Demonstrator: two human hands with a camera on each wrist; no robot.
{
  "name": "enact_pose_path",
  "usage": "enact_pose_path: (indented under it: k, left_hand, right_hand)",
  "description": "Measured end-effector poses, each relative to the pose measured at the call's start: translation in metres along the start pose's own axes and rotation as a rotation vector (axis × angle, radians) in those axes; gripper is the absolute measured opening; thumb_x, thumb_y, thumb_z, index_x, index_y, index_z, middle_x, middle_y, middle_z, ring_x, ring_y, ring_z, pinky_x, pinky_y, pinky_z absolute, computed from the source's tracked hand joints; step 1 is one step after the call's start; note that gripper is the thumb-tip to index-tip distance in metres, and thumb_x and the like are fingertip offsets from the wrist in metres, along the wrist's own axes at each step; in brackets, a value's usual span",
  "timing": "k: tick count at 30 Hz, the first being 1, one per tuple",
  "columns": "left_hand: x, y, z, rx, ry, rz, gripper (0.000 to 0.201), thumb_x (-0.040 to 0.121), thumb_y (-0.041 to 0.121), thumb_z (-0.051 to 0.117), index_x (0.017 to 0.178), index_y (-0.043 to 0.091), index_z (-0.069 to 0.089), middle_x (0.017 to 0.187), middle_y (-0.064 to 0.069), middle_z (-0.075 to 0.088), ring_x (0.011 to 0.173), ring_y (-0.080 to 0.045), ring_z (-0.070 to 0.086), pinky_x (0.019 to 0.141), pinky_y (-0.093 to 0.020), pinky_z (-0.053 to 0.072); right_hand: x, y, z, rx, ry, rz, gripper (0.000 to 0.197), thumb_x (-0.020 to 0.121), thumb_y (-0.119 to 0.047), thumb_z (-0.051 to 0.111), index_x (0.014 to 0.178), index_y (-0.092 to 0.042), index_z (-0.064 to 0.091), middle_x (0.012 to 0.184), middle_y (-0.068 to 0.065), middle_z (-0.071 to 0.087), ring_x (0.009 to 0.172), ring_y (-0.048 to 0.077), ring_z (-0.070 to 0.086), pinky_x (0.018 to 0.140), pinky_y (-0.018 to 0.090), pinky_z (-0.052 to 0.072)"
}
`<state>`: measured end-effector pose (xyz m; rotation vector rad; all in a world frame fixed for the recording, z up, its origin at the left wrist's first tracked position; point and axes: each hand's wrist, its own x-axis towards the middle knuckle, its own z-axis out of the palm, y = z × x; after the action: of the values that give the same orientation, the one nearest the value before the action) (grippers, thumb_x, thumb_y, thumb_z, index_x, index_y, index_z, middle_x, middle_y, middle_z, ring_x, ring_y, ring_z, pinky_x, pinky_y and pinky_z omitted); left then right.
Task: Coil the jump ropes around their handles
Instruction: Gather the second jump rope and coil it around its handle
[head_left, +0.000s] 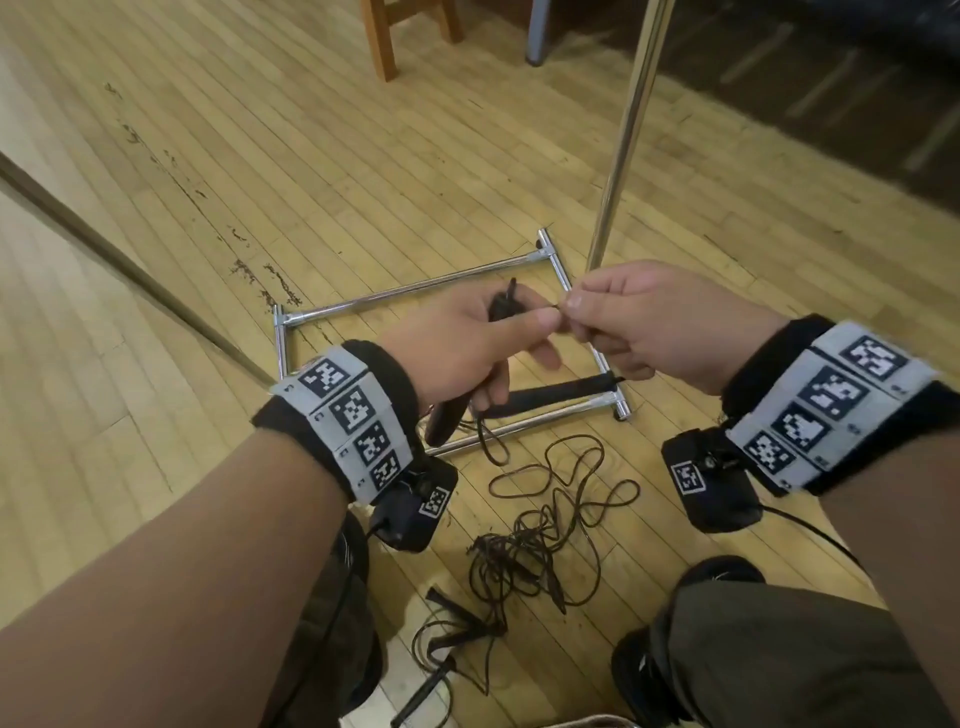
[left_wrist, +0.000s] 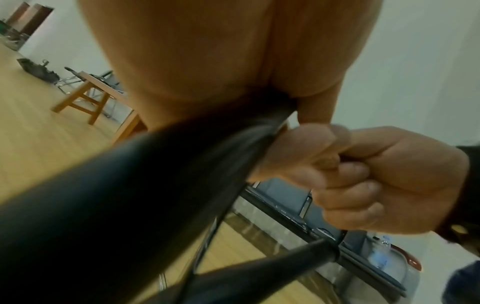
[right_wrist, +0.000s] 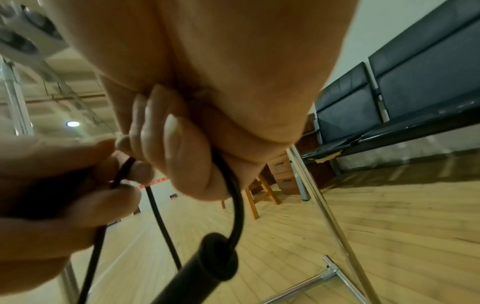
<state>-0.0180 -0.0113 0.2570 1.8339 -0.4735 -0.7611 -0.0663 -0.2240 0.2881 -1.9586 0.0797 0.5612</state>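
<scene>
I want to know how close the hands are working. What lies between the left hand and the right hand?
Only a short stretch of thin black rope, pinched between the left hand and right hand; the head view shows it.

Left hand (head_left: 470, 340) round black handle (head_left: 447, 415), right hand (head_left: 657, 322) pinching rope (head_left: 555, 307).

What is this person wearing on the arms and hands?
Both hands, left and right, are bare, and the forearms show no sleeves. Each wrist carries a black band faced with a grey strip of black-and-white square markers. Below each wrist hangs a black camera box with its own marker and a thin black cable.
</scene>
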Motion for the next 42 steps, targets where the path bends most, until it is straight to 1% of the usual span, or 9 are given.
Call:
enact_pose_path:
  k: [3,7,12,19,26,33,37,39,42]
  left_hand:
    - [-0.001,0.001,-0.01,-0.078,0.083,0.033,0.025,0.094,0.05,0.069,0.075,0.033,0.07,0.061,0.008,0.056,0.046,-0.011,0.047,0.045,-0.027,0.041]
    - [-0.001,-0.002,-0.017,-0.144,0.297,0.077,0.029,0.092,0.05,0.07,0.067,0.034,0.067,0.058,0.01,0.048,0.046,-0.011,0.039,0.047,-0.027,0.036]
    - [0.005,-0.004,-0.021,-0.207,0.48,-0.017,0.026,0.088,0.051,0.071,0.074,0.03,0.066,0.063,0.008,0.052,0.051,-0.011,0.042,0.051,-0.031,0.039]
    - [0.011,-0.027,-0.027,-0.01,0.541,-0.164,0.018,0.094,0.042,0.074,0.108,0.031,0.073,0.092,-0.003,0.075,0.062,-0.014,0.063,0.063,-0.035,0.059]
    - [0.01,-0.008,0.016,0.185,0.011,-0.192,0.051,0.068,0.056,0.086,0.107,0.03,0.066,0.093,0.001,0.076,0.075,-0.011,0.069,0.07,-0.035,0.055]
    - [0.005,0.003,0.022,0.438,0.05,-0.11,0.033,0.085,0.049,0.082,0.103,0.027,0.063,0.092,0.0,0.071,0.081,-0.018,0.065,0.071,-0.034,0.052]
    - [0.001,0.0,0.024,0.593,0.003,-0.055,0.013,0.101,0.039,0.064,0.099,0.03,0.056,0.087,0.007,0.065,0.072,-0.01,0.056,0.062,-0.025,0.041]
    - [0.0,-0.002,0.024,0.614,-0.028,-0.061,0.007,0.104,0.035,0.059,0.099,0.031,0.056,0.088,0.01,0.065,0.071,-0.008,0.055,0.063,-0.024,0.039]
    - [-0.003,0.001,0.026,0.501,-0.131,-0.051,0.003,0.102,0.031,0.06,0.099,0.032,0.06,0.075,0.014,0.064,0.068,-0.006,0.057,0.067,-0.026,0.044]
  right_hand:
    - [-0.008,-0.004,0.002,0.027,-0.033,-0.047,0.031,0.108,-0.028,0.047,0.087,-0.009,0.06,0.06,-0.002,0.04,0.051,0.014,0.035,0.05,0.032,0.038]
    - [-0.01,0.005,0.0,0.021,-0.001,-0.064,0.026,0.11,-0.018,0.043,0.095,-0.008,0.061,0.065,0.0,0.046,0.056,0.011,0.046,0.056,0.024,0.051]
    - [-0.004,0.02,-0.005,-0.159,0.073,-0.065,0.023,0.108,-0.025,0.048,0.101,-0.015,0.067,0.071,-0.003,0.063,0.068,0.011,0.064,0.083,0.034,0.056]
    - [-0.001,0.037,-0.003,-0.198,0.169,0.124,0.016,0.106,-0.018,0.053,0.099,-0.015,0.068,0.084,0.007,0.072,0.071,0.018,0.074,0.071,0.036,0.065]
    - [0.005,0.008,0.013,0.442,0.302,0.185,0.013,0.1,-0.015,0.067,0.097,-0.003,0.068,0.098,0.016,0.07,0.077,0.017,0.077,0.074,0.038,0.066]
    - [-0.002,-0.011,0.027,0.664,0.248,0.122,0.007,0.098,-0.006,0.066,0.097,0.001,0.065,0.081,0.014,0.062,0.09,0.033,0.078,0.074,0.04,0.066]
    - [-0.006,-0.004,0.022,0.188,0.304,0.104,0.018,0.097,-0.023,0.069,0.097,-0.005,0.07,0.084,0.008,0.073,0.09,0.028,0.076,0.079,0.039,0.064]
    - [-0.005,0.001,0.019,-0.178,0.356,0.06,0.024,0.094,-0.035,0.07,0.113,-0.019,0.068,0.104,-0.003,0.072,0.1,0.016,0.069,0.083,0.032,0.056]
    - [-0.005,0.003,0.018,-0.206,0.189,-0.024,0.048,0.099,-0.034,0.059,0.145,-0.042,0.05,0.145,-0.016,0.056,0.134,0.002,0.049,0.107,0.029,0.041]
